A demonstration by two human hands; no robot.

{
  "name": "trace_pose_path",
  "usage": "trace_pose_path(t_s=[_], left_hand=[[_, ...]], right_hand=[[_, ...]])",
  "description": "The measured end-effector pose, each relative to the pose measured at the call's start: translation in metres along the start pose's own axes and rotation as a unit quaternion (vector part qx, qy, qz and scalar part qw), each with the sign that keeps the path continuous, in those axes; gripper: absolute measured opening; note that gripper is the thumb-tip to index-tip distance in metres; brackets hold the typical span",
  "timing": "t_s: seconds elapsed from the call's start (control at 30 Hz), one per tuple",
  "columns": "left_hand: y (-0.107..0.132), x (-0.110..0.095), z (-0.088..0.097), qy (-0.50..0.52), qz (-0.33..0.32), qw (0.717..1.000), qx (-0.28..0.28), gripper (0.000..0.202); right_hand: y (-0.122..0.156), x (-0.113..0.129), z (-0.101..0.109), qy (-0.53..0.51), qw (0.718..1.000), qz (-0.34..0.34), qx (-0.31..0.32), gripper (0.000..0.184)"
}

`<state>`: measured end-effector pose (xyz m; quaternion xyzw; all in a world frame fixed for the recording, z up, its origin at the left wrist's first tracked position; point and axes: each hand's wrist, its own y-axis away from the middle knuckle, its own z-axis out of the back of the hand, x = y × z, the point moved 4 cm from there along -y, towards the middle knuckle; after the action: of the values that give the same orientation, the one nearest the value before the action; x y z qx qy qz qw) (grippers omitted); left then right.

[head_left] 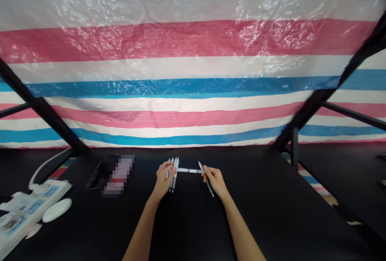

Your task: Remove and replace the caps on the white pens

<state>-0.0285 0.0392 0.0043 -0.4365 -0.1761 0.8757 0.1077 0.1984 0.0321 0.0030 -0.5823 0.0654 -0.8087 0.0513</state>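
Observation:
A slim white pen [189, 170] with dark marks lies crosswise between my two hands. The fingertips of my left hand [163, 177] are closed on its left end. My right hand [215, 181] pinches its right end between thumb and fingers. Under and beside my left fingers, several white-and-grey pens [174, 183] lie side by side on the table, tips toward me, partly covered by the hand. Another pen [210, 189] with a grey grip lies slanted beneath my right fingers, its middle hidden; I cannot tell whether those fingers touch it.
The table [193, 225] is black. At left are a white power strip [50, 190] with plugs and cable, a white oval object [57, 210] and a phone-like dark object [95, 175], partly blurred out. Black frame bars [57, 120] and a striped plastic sheet [181, 40] stand behind.

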Motion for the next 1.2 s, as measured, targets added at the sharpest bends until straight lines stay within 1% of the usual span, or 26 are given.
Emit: trace_pose_path(t_s=[0.17,0.4,0.67,1.03,1.2], left_hand=[[0.0007,-0.0008,-0.0009,0.006,-0.006,1.000,-0.005,0.021],[0.0000,0.0001,-0.0003,0.011,-0.020,1.000,-0.008,0.018],[-0.0008,0.0018,0.0008,0.030,-0.035,0.999,-0.014,0.017],[-0.0019,-0.0001,0.0014,0.044,-0.029,0.998,-0.023,0.016],[-0.0022,-0.0035,0.0029,0.077,-0.017,0.997,-0.020,0.016]], right_hand=[[0.0001,0.0001,0.0001,-0.012,1.000,-0.006,-0.001,0.057],[-0.0001,-0.0027,-0.0001,-0.023,1.000,-0.014,0.001,0.055],[-0.0006,-0.0043,0.0005,-0.011,1.000,-0.016,0.001,0.055],[-0.0012,-0.0046,0.0002,-0.010,1.000,-0.013,0.004,0.057],[-0.0007,-0.0032,0.0004,-0.009,1.000,-0.013,0.003,0.057]])
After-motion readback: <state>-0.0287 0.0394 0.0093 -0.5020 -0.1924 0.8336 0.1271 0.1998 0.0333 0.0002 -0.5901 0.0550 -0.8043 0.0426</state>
